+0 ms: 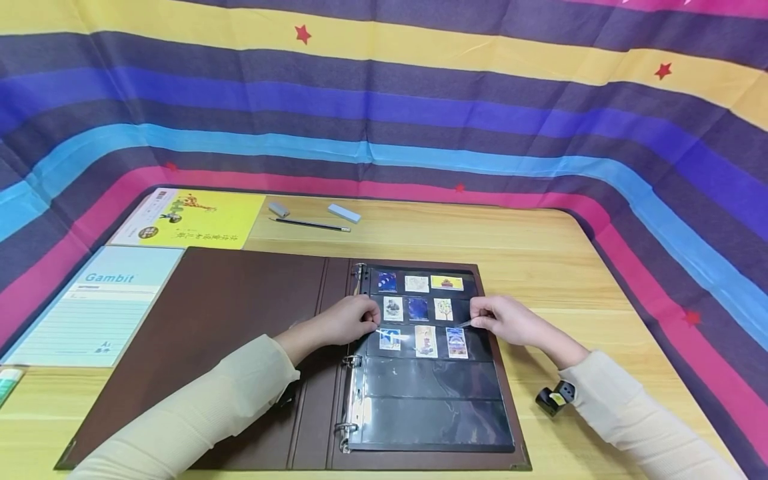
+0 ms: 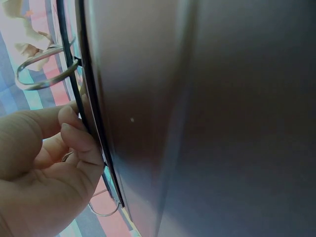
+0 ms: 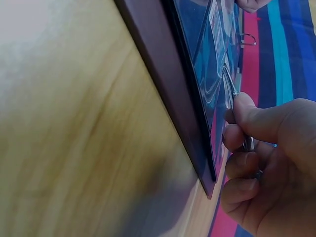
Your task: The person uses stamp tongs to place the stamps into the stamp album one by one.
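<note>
A brown ring-binder stamp album (image 1: pixel 258 313) lies open, with a black pocket page (image 1: pixel 429 380) on its right side. Several stamps (image 1: pixel 418 309) fill the page's upper three rows. My left hand (image 1: pixel 348 321) has curled fingers at the page's ring-side edge, pinching there by the third row; the fingertips (image 2: pixel 81 143) partly hide what they grip. From the right edge my right hand (image 1: pixel 507 320) holds metal tweezers (image 3: pixel 229 84) between thumb and fingers. The tweezers' tips point at the clear film near the right-hand stamp (image 1: pixel 457 343) of the third row.
A yellow booklet (image 1: pixel 225 220) and a pale blue Gambit notebook (image 1: pixel 114 313) lie to the left. Behind the album are a pencil (image 1: pixel 312 225), a grey eraser (image 1: pixel 279 209) and a white block (image 1: pixel 345 213). A glue stick (image 1: pixel 9 383) is at the left edge. Metal rings (image 1: pixel 352 361) stand up along the spine.
</note>
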Demonstrator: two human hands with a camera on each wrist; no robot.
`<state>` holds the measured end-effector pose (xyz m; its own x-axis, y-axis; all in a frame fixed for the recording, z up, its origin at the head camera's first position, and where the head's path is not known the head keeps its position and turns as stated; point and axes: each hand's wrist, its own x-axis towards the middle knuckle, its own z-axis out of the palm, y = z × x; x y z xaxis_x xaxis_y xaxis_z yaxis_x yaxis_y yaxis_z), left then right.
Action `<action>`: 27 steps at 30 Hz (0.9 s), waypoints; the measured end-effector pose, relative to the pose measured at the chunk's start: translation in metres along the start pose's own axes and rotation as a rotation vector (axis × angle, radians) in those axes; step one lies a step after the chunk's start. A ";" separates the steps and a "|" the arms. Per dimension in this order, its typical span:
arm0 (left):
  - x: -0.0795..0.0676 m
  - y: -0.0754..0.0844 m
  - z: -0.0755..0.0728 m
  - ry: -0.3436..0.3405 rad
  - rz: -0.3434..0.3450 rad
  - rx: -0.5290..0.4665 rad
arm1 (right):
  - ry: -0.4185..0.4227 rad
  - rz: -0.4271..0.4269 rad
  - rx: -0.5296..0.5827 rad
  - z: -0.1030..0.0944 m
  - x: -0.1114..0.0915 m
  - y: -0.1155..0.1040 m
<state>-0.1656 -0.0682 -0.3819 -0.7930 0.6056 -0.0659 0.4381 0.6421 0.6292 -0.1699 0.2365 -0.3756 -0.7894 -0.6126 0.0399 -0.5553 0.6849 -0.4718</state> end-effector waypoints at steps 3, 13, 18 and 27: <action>0.000 0.000 0.000 0.003 0.003 0.002 | 0.031 0.008 0.010 -0.001 -0.001 0.001; 0.000 0.000 0.000 0.001 -0.007 0.004 | 0.182 0.242 -0.009 -0.016 -0.007 0.040; 0.000 0.000 0.000 0.003 -0.001 0.014 | 0.177 0.398 -0.024 -0.025 -0.016 0.058; 0.001 0.000 0.000 0.006 0.011 0.010 | 0.148 0.465 -0.106 -0.028 -0.020 0.060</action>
<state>-0.1665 -0.0676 -0.3815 -0.7904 0.6101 -0.0547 0.4509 0.6399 0.6223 -0.1947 0.3006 -0.3803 -0.9842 -0.1752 -0.0253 -0.1529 0.9132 -0.3778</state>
